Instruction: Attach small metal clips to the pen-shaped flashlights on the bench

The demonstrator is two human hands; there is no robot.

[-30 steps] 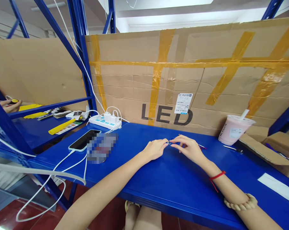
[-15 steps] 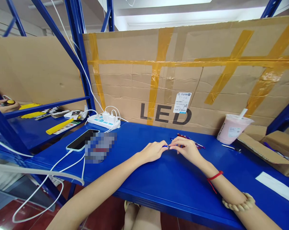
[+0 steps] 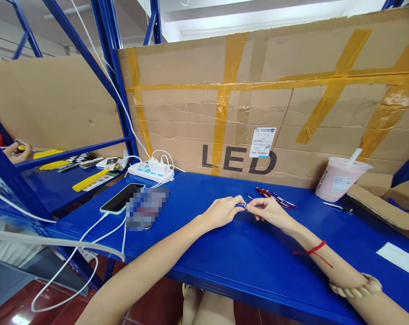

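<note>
Over the middle of the blue table, my left hand and my right hand meet fingertip to fingertip. Both pinch a small blue pen held between them, just above the tabletop. A few more pens, red, blue and purple, lie on the table right behind my right hand. My right forearm wears a red string and a beaded bracelet.
A taped cardboard wall marked LED backs the table. A lidded pink drink cup and an open cardboard box stand at right; a phone, a power strip and white cables at left. Another person's hand shows far left.
Both hands stay pinched on the blue pen; my right hand has rolled lower and flatter, uncovering the loose pens behind it. The view has shifted slightly.
</note>
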